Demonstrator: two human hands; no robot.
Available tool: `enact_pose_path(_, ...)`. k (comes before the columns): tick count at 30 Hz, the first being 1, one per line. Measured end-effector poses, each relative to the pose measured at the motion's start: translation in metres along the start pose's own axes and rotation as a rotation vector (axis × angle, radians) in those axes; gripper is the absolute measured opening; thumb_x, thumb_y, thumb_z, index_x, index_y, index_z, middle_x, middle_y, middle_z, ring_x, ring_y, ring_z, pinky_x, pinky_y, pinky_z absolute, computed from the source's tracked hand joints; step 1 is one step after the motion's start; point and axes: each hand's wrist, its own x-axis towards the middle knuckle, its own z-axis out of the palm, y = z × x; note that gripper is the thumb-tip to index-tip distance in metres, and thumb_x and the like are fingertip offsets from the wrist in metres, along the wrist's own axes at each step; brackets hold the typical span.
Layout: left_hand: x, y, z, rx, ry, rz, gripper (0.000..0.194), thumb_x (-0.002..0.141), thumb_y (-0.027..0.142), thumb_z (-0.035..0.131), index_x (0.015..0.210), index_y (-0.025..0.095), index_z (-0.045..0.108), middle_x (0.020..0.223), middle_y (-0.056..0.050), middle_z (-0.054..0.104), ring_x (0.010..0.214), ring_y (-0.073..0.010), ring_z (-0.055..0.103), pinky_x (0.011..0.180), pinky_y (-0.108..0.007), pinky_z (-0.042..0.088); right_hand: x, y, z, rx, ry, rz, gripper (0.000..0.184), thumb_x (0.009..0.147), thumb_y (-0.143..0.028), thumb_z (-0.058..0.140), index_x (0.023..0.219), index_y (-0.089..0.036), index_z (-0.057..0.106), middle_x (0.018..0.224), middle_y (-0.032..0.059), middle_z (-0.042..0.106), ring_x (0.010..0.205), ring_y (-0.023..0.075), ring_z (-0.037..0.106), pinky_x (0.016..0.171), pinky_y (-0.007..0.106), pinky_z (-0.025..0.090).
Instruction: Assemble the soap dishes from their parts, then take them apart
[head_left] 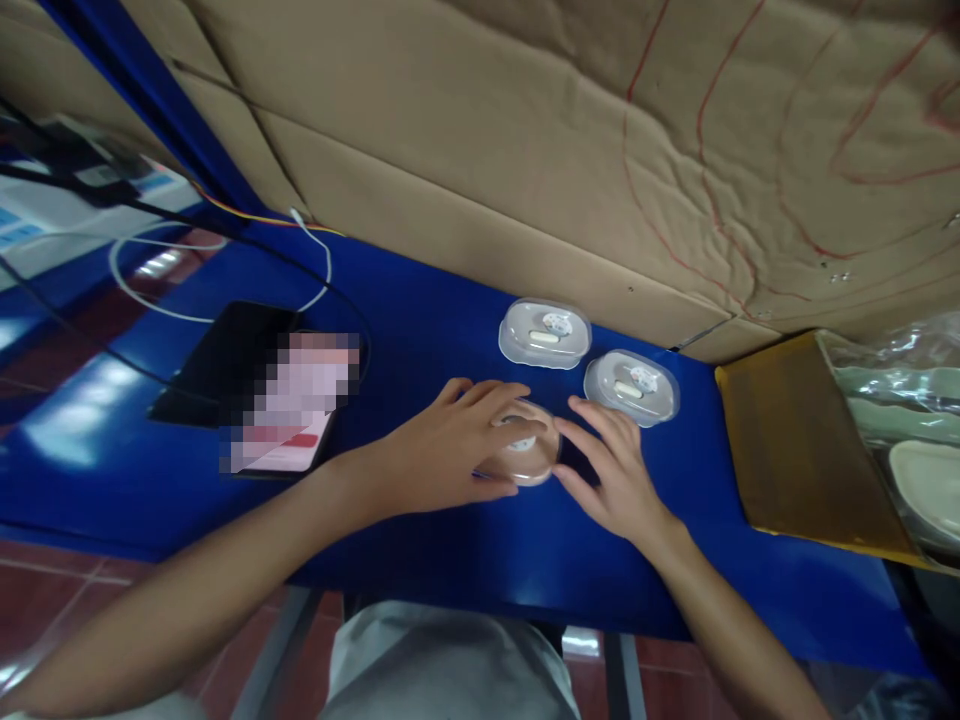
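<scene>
A small oval plastic box with a clear lid (536, 462), looking like a soap box, rests on the blue table between my hands. My left hand (457, 445) spans it from the left, fingers over the far side and thumb at the near side, partly hiding the lid and its round label. At the right rim, the fingertips of my right hand (611, 465) touch or nearly touch the box, with the fingers apart. Two similar lidded boxes stand behind: one at the back (544, 333), another at the right (631, 388), each with a label and a pale tab.
Left of my hands, a lit phone (285, 455) lies against a black case or stand (225, 360), with cables behind. A cardboard box (806, 450) at right holds pale plastic parts and clear wrap. Brown cardboard (450, 150) walls the back of the blue table (450, 560).
</scene>
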Motion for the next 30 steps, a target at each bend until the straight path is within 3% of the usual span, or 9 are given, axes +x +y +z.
enact_pose_path(5,0.001,-0.013,-0.012,0.030,0.138,-0.100,0.055,0.096,0.046,0.078,0.144,0.028,0.062,0.155,-0.013,0.059,0.142,-0.0369,0.058,0.111,-0.052,0.046,-0.007,0.003,0.015,0.043,-0.001,0.013,0.077,0.106,-0.041,0.063,0.173,-0.028,0.027,0.164,0.0178,0.053,0.150,0.0376,0.052,0.116,0.058,0.048)
enact_pose_path(10,0.002,-0.032,-0.016,0.176,0.262,-0.330,0.053,0.098,0.046,0.074,0.145,0.026,0.062,0.162,-0.015,0.054,0.146,-0.0400,0.055,0.115,-0.057,0.044,-0.008,-0.002,0.014,-0.013,-0.102,-0.042,0.071,0.105,-0.046,0.067,0.168,-0.029,0.039,0.163,0.0151,0.056,0.153,0.0359,0.049,0.121,0.057,0.043)
enact_pose_path(17,0.003,-0.058,-0.006,0.232,0.178,-0.556,0.059,0.097,0.049,0.073,0.150,0.025,0.059,0.160,-0.015,0.055,0.141,-0.0439,0.058,0.114,-0.063,0.047,-0.001,-0.012,0.017,-0.027,-0.272,-0.123,0.037,0.109,-0.038,0.061,0.143,-0.024,0.065,0.154,0.0069,0.067,0.156,0.0291,0.045,0.126,0.051,0.032)
enact_pose_path(21,0.004,-0.060,-0.002,0.217,0.132,-0.560,0.062,0.097,0.049,0.073,0.151,0.024,0.057,0.161,-0.016,0.053,0.139,-0.0437,0.060,0.112,-0.063,0.049,-0.002,-0.014,0.018,-0.007,-0.246,-0.115,0.042,0.109,-0.045,0.062,0.144,-0.022,0.063,0.144,0.0097,0.072,0.145,0.0282,0.055,0.126,0.051,0.030)
enact_pose_path(25,0.004,-0.061,0.004,0.208,0.104,-0.492,0.066,0.099,0.047,0.071,0.156,0.020,0.052,0.164,-0.020,0.048,0.148,-0.0440,0.050,0.115,-0.063,0.047,-0.003,-0.017,0.018,-0.024,-0.234,-0.109,0.057,0.108,-0.046,0.064,0.156,-0.018,0.052,0.139,0.0142,0.073,0.137,0.0289,0.060,0.124,0.053,0.031)
enact_pose_path(30,0.004,-0.064,0.010,0.193,0.127,-0.414,0.064,0.103,0.045,0.064,0.159,0.018,0.049,0.169,-0.023,0.041,0.157,-0.0420,0.040,0.124,-0.064,0.035,-0.002,-0.019,0.018,-0.018,-0.212,-0.123,0.052,0.108,-0.042,0.063,0.153,-0.017,0.054,0.136,0.0146,0.072,0.137,0.0291,0.059,0.123,0.053,0.031)
